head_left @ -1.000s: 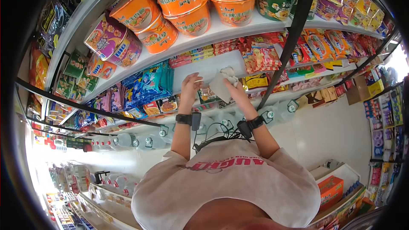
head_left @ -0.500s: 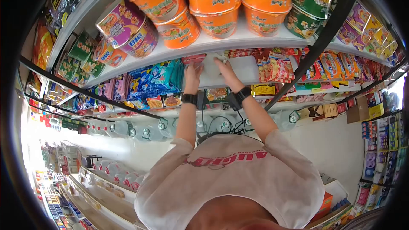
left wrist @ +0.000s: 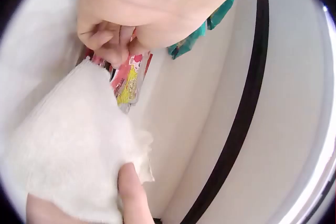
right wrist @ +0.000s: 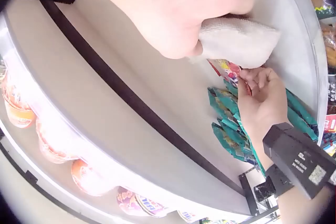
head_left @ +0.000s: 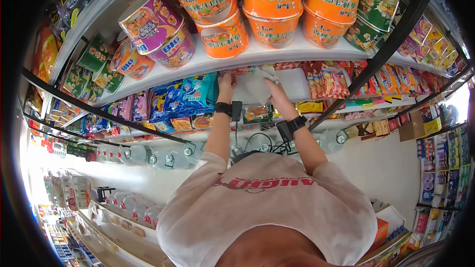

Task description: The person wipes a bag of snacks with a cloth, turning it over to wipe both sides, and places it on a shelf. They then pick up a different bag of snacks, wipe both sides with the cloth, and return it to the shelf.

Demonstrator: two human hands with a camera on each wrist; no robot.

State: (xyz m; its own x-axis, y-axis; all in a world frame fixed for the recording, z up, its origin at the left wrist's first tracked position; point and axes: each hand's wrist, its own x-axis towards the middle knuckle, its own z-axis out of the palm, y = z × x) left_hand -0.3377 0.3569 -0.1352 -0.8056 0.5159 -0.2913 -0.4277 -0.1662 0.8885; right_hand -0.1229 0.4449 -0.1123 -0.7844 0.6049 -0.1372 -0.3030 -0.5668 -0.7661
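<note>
Left hand (head_left: 226, 87) and right hand (head_left: 280, 101) apart at white shop shelf (head_left: 297, 81).
Left pinches red packet (left wrist: 131, 80); right grips white cloth (left wrist: 73, 134). From left hand: cloth 3 o'clock, teal packets (head_left: 199, 91) 9, noodle tubs (head_left: 225, 34) 12, upper shelf (head_left: 273, 55); large bottles (head_left: 190, 152) 7, floor (head_left: 358, 168).

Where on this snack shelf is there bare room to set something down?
Bare shelf lies between the white cloth and the red snack packets. It's crowded left, where teal packets sit beside the left hand.
</note>
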